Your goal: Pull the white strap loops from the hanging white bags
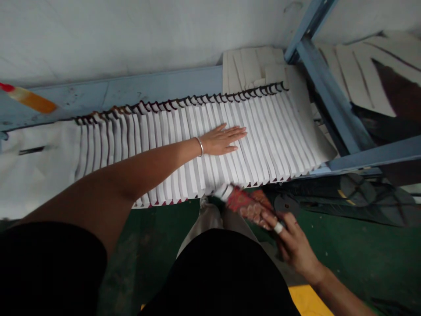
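Observation:
A long row of overlapping white strips with dark upper edges (259, 145) lies fanned out along the blue bench. My left hand (219, 139), a bracelet at its wrist, rests palm down on the middle of the row with fingers stretched and spread. Lower right, in front of the bench's near edge, my right hand (292, 241) has its fingers closed around a red, floral-patterned piece with a white end (251, 207). Motion blurs this piece, so its exact kind does not show. Its white end is close to the row's front edge; whether they touch I cannot tell.
A bottle with orange contents and a red tip (31, 98) lies at the far left of the blue bench (158, 85). Pale sheets (251, 66) are stacked behind the row. Blue frame bars (332, 96) rise at the right, with dark rolls (348, 197) below.

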`<state>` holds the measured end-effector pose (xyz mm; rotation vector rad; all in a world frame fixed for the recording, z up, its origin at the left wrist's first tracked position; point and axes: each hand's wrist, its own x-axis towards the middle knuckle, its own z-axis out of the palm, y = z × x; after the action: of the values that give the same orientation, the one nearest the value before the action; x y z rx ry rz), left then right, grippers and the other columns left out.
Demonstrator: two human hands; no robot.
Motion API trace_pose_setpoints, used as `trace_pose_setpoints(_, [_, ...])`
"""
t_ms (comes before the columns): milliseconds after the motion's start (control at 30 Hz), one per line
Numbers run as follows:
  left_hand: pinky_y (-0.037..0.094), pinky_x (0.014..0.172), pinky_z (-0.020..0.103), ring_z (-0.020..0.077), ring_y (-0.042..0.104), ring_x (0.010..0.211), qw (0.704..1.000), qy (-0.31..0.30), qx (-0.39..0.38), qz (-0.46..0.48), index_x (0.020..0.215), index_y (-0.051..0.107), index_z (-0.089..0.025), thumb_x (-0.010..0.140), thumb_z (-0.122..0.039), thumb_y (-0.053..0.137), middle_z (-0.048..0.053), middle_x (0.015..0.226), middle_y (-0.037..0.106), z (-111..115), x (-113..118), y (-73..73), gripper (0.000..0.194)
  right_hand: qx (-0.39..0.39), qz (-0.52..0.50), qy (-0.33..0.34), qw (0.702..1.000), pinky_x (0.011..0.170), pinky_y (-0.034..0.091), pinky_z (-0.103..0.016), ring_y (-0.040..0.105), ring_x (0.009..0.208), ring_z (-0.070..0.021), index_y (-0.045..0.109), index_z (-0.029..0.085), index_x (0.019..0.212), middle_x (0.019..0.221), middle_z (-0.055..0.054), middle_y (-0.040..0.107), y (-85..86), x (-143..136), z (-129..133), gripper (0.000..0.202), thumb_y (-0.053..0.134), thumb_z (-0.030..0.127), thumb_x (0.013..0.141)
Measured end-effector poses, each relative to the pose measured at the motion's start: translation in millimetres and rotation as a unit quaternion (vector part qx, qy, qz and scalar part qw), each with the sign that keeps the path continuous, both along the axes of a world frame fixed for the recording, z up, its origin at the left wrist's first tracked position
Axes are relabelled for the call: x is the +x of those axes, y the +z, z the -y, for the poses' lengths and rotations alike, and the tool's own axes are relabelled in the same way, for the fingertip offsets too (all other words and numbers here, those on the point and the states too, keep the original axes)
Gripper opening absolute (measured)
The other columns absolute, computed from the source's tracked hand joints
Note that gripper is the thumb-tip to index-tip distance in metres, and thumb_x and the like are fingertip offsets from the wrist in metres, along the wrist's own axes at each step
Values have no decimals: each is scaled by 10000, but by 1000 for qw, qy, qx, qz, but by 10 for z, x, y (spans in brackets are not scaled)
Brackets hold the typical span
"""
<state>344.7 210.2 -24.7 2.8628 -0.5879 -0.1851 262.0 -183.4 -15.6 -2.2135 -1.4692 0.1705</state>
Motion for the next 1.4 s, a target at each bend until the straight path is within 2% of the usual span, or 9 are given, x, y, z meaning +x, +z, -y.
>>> trace_pose_setpoints(200, [65,1256,485,202,90,1545,999,-10,25,25,1580,224,-264,1003,-434,259,-18,1663,159,487,449,-156,602,-15,77,-70,995,946,499,-470,508,1023,-285,279,262,1576,1082,-120,521,-247,275,-902,717,462,84,907])
trace_pose_setpoints(333, [42,1255,475,197,64,1547,999,2,28,20,1584,192,-288,997,-460,251,-30,1670,122,519,445,-157,615,-88,56,-73,992,893,527,-438,519,978,-273,331,276,1556,1038,-106,547,-715,-105,-389,806,445,-15,813])
trace_pose_setpoints(467, [38,1255,463,199,63,1547,1000,1,11,-22,1593,151,-289,1000,-478,216,-25,1669,127,485,487,-77,625,-55,-14,-79,995,867,543,-380,526,991,-236,207,318,1587,1084,-87,527,-487,-340,393,815,429,11,866])
trace_pose_setpoints(600, [59,1257,452,181,75,1546,1000,19,-5,-5,1597,114,-289,1010,-485,171,-24,1672,108,566,689,-91,621,67,5,-130,989,834,515,-395,507,987,-250,180,352,1588,1156,-110,489,-47,-65,-37,775,469,86,920])
trace_pose_setpoints(733, [44,1254,478,191,78,1546,999,5,31,28,1584,197,-254,1002,-480,235,-8,1668,132,656,778,-175,625,15,64,-116,991,858,515,-425,498,962,-280,253,234,1583,1049,-122,520,-269,206,-744,757,488,76,881])
trace_pose_setpoints(867, [35,1253,476,199,80,1546,999,-2,30,33,1588,177,-263,1008,-484,222,-2,1670,125,630,730,-181,622,-56,15,-119,991,916,524,-425,522,984,-267,268,238,1577,1034,-102,556,-633,-73,-251,783,451,9,852])
trace_pose_setpoints(1000, [50,1250,479,216,96,1544,1000,6,1,7,1599,112,-260,1012,-473,196,18,1671,119,652,806,-103,630,18,-17,-144,989,908,532,-404,553,1037,-254,186,299,1594,1117,-100,563,-311,-293,377,759,433,67,915])
trace_pose_setpoints(1233, [58,1249,491,224,110,1543,998,-30,20,45,1573,251,-204,1003,-432,245,47,1662,160,989,1155,-129,614,58,63,-228,970,890,532,-441,552,981,-285,135,222,1608,1077,-139,557,-308,438,-596,757,441,98,926])
trace_pose_setpoints(1400, [47,1252,505,214,87,1545,998,-24,35,41,1582,210,-232,1017,-457,200,19,1668,133,1002,1156,-152,608,7,-14,-230,973,878,560,-373,582,1012,-243,188,276,1594,1115,-108,584,-704,-47,53,760,428,47,910])
